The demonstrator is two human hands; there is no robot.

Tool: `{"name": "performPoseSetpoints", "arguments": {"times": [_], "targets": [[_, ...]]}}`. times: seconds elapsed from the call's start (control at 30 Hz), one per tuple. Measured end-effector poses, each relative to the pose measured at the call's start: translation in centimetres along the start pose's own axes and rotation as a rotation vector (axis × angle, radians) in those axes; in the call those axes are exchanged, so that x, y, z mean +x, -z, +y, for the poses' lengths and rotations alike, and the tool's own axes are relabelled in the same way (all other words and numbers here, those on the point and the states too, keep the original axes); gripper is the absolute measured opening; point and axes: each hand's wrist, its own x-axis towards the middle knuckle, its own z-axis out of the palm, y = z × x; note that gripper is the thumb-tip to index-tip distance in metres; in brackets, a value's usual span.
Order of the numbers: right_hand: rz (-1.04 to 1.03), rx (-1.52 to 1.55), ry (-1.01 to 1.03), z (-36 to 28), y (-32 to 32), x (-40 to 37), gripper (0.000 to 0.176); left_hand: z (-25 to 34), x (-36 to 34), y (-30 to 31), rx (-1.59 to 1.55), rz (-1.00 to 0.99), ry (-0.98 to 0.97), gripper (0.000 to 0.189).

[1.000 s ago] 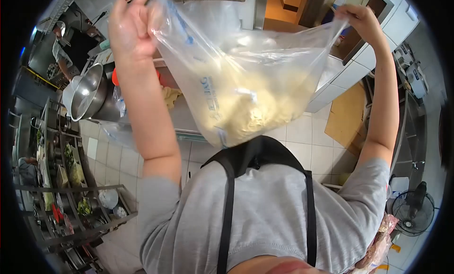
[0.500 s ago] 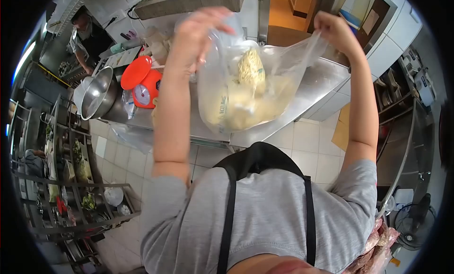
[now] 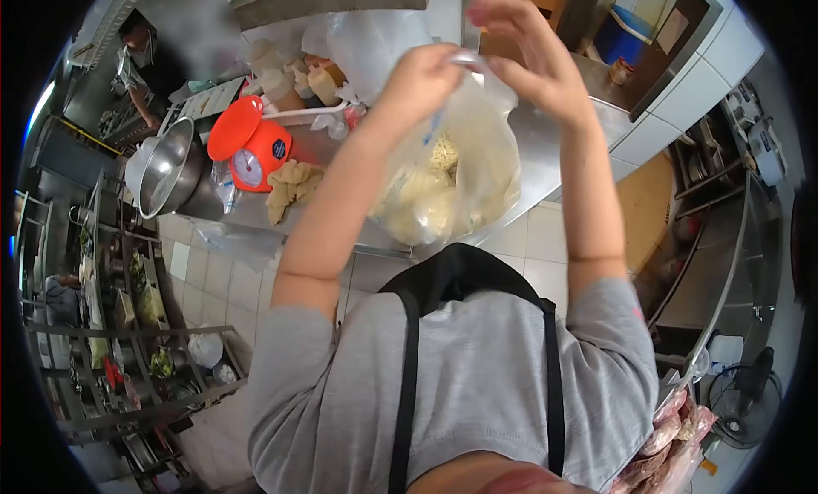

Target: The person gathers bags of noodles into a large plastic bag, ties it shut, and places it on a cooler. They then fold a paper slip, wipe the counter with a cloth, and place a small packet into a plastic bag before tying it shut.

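Note:
A large clear plastic bag (image 3: 490,166) rests on the steel table, its top gathered upward. Inside it are several smaller bagged portions of pale yellow noodles (image 3: 443,156). My left hand (image 3: 423,83) is closed around the gathered mouth of the bag. Just right of that neck, my right hand (image 3: 545,68) has its fingers spread and the thumb close to the plastic. Left of my left forearm stand an orange dial scale (image 3: 271,151) and a crumpled beige cloth (image 3: 292,187).
A metal bowl (image 3: 177,172) sits at the table's left end. Squeeze bottles (image 3: 322,85) stand at the back beside a pile of clear plastic bags (image 3: 366,46). Another person (image 3: 141,68) is at the far left. Wrapped meat (image 3: 669,447) lies at lower right.
The bag's mouth, held wide between both hands before, is now gathered together. My right hand came inward to the left and its grip on the bag's edge opened. My left hand closed on the neck.

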Motion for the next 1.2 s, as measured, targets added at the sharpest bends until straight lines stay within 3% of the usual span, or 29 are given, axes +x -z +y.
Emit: {"name": "performPoseSetpoints", "arguments": {"times": [0.03,0.07,0.13,0.17,0.2,0.23,0.27,0.3,0.33,0.4,0.43,0.47,0.53,0.57,0.6,0.63,0.67,0.73,0.8,0.83,0.9,0.97,1.03,1.1,1.17,1.2], "targets": [[0.224,0.234,0.162,2.5,-0.7,-1.4,0.058,1.1,-0.7,0.8,-0.107,0.075,-0.008,0.018],[0.067,0.086,0.002,5.7,-2.1,-3.8,0.079,1.0,-0.6,1.3,-0.105,0.083,-0.025,0.018],[-0.036,0.018,-0.163,7.3,-7.5,-7.7,0.048,-0.2,-1.6,1.7,-0.031,0.150,-0.077,0.016],[-0.049,-0.006,-0.185,8.9,-9.6,-9.2,0.038,0.1,-3.0,2.1,-0.030,0.146,-0.063,0.016],[-0.044,-0.008,-0.176,10.3,-9.9,-9.7,0.038,1.2,-4.2,2.9,0.242,0.159,-0.199,0.019],[0.084,0.511,-0.290,11.7,-9.4,-10.4,0.031,2.4,-4.9,3.7,0.510,0.169,-0.334,0.023],[0.215,1.036,-0.407,12.5,-9.4,-11.6,0.025,4.1,-5.5,4.4,0.507,0.162,-0.331,0.023],[0.264,1.239,-0.379,13.7,-9.5,-11.4,0.025,6.3,-5.9,5.3,0.578,-0.073,-0.315,0.027],[0.269,1.239,-0.380,13.0,-9.8,-10.9,0.025,7.4,-6.0,5.7,0.645,-0.306,-0.299,0.032],[0.402,0.412,-0.695,9.4,-11.3,-8.5,0.020,6.5,-3.9,1.5,0.604,-0.513,-0.437,0.036],[0.535,0.567,-0.253,7.2,-12.3,-7.7,0.018,5.0,-2.2,-0.7,0.531,-0.626,-0.498,0.037],[0.531,0.563,-0.255,6.3,-11.9,-7.8,0.018,3.7,-0.3,-2.5,0.468,-0.586,-0.473,0.036],[-0.294,0.072,-0.643,5.3,-10.9,-7.7,0.016,0.1,3.5,-3.5,0.379,-0.409,-0.393,0.034],[-0.299,0.064,-0.636,5.8,-10.8,-8.4,0.016,-1.9,4.6,-3.5,0.345,-0.276,-0.336,0.033],[-0.177,0.466,-0.607,6.9,-11.1,-9.4,0.018,-4.1,4.1,-3.6,0.348,-0.268,-0.342,0.033],[-0.045,0.865,-0.554,7.5,-11.1,-9.7,0.020,-6.3,3.3,-3.2,0.188,-0.058,-0.192,0.037],[-0.042,0.855,-0.534,7.5,-10.7,-9.1,0.020,-7.9,3.0,-2.4,0.028,0.146,-0.050,0.041],[-0.046,0.755,-0.670,7.0,-11.4,-9.2,0.029,-10.6,-0.2,-0.9,0.066,-0.005,0.111,0.045],[0.041,0.667,-0.628,7.1,-12.1,-8.5,0.029,-6.9,-5.0,-1.0,0.094,-0.398,0.426,0.036],[0.120,0.573,-0.591,7.2,-12.4,-8.3,0.029,-7.1,-6.5,-1.6,0.094,-0.402,0.429,0.036],[0.196,0.480,-0.559,6.6,-12.7,-7.5,0.030,-8.3,-8.7,-2.5,0.620,0.015,-0.177,0.026],[0.084,0.092,-0.636,4.7,-11.9,-6.1,0.023,-8.8,-9.6,-3.3,0.577,0.070,-0.193,0.023],[0.038,0.036,-0.618,5.1,-12.1,-5.8,0.020,-9.0,-10.0,-3.2,0.537,0.128,-0.212,0.021],[-0.012,-0.021,-0.595,5.8,-12.0,-6.4,0.020,-8.9,-10.2,-2.9,0.236,0.081,-0.086,0.018],[-0.059,0.511,-0.456,6.6,-12.1,-7.6,0.021,-7.6,-9.9,-1.4,0.302,0.062,-0.067,0.016],[-0.064,0.513,-0.456,6.3,-12.0,-7.9,0.021,-7.1,-9.7,-0.7,0.363,0.040,-0.054,0.015]]}}
